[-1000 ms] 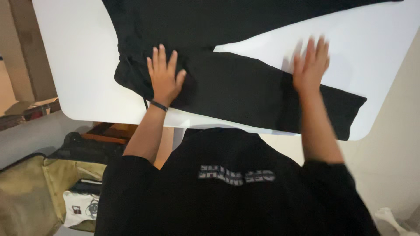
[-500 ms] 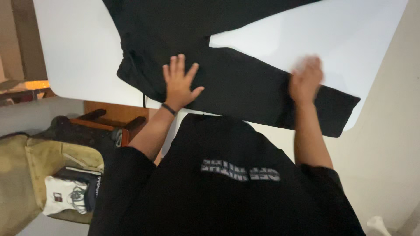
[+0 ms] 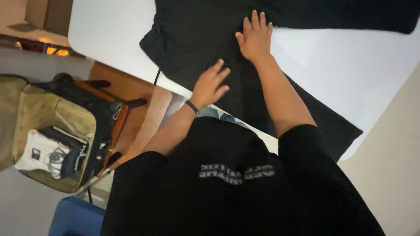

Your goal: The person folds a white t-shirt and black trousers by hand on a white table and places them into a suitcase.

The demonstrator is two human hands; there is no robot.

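The black trousers (image 3: 205, 39) lie spread flat on the white desk (image 3: 109, 30). The waistband sits near the desk's left edge, with a drawstring hanging over that edge. One leg runs along the desk's far side; the other angles toward the near right corner, its cuff apparently overhanging.

Black trousers (image 3: 210, 39) on white table (image 3: 109, 30)

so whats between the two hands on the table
In the head view, only black fabric: the left hand and right hand both lie flat on the black trousers, with nothing else between them on the white table.
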